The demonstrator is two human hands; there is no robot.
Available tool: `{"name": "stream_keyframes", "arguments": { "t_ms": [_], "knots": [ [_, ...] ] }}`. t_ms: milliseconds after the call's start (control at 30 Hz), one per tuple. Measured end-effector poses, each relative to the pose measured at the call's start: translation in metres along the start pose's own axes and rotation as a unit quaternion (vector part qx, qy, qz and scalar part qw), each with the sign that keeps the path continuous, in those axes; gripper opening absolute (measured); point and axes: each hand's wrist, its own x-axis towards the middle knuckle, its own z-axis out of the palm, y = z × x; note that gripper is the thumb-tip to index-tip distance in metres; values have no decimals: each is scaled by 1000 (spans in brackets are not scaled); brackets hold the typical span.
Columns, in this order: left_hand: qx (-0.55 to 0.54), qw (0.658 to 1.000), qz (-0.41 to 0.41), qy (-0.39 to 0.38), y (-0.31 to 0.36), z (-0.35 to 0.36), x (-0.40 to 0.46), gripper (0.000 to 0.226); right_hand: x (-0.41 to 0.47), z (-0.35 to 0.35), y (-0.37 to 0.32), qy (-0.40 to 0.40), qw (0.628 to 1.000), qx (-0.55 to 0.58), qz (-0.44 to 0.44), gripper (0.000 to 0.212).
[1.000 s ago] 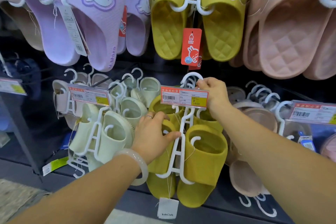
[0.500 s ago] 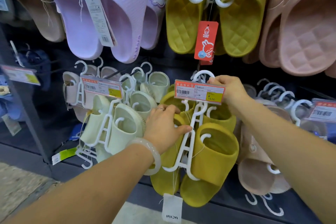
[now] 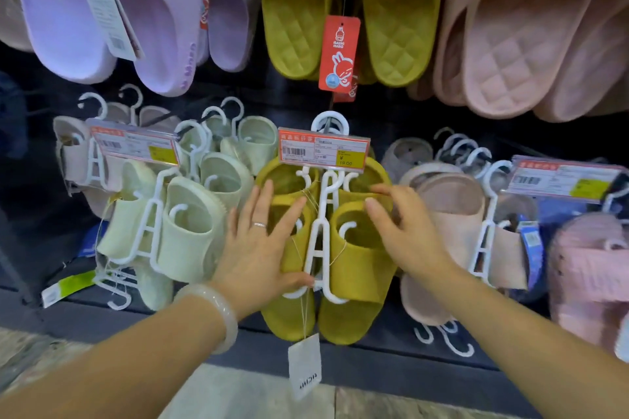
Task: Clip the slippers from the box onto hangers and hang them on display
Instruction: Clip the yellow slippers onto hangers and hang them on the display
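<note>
A pair of mustard-yellow slippers (image 3: 357, 269) hangs on a white plastic hanger (image 3: 321, 248) from the lower display peg, behind a price label (image 3: 323, 151). Another yellow pair sits behind it on the same peg. My left hand (image 3: 262, 245) lies flat with fingers spread on the left slipper of the front pair. My right hand (image 3: 405, 231) rests with fingers apart against the right slipper's opening. Neither hand grips anything. A white tag (image 3: 304, 366) dangles below the pair. No box is in view.
Pale green slippers (image 3: 183, 231) hang on the peg to the left, pink ones (image 3: 452, 241) to the right. The upper row holds lilac (image 3: 102, 10), yellow (image 3: 340, 10) and pink (image 3: 531, 27) pairs. A dark shelf edge (image 3: 374, 360) runs below, with stone floor under it.
My right hand has let go of the hanger hook at the peg and come down onto the right slipper. My left hand has opened flat on the left slipper. The pair now hangs freely.
</note>
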Motion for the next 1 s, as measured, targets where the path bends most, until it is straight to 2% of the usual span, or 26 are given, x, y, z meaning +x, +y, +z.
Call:
{"name": "stream_keyframes", "arguments": {
  "t_ms": [67,133,267,367,500,667,833,1000],
  "knots": [
    [-2,1000,-12,-3,3,3,3,112,-4,5,0,-84,996,-39,-13,69],
    [1,1000,-14,-7,4,4,6,111,-1,7,-2,-132,989,-71,-1,79],
    [-2,1000,-18,-7,2,1,6,111,6,4,-6,-151,976,-154,5,63],
    [-4,1000,-15,1,5,-3,1,111,5,-1,-11,-176,968,-175,27,67],
    [19,999,3,25,12,-12,-9,109,-9,-15,-17,-168,972,-162,38,72],
    [-49,994,56,77,31,-21,-19,92,-39,-41,-34,-183,967,-174,23,64],
    [-66,986,133,72,66,-17,-23,81,-66,-85,-24,-177,953,-231,87,63],
    [-117,970,205,49,144,-11,-16,77,-110,-134,1,-143,940,-268,153,61]
  ]
}}
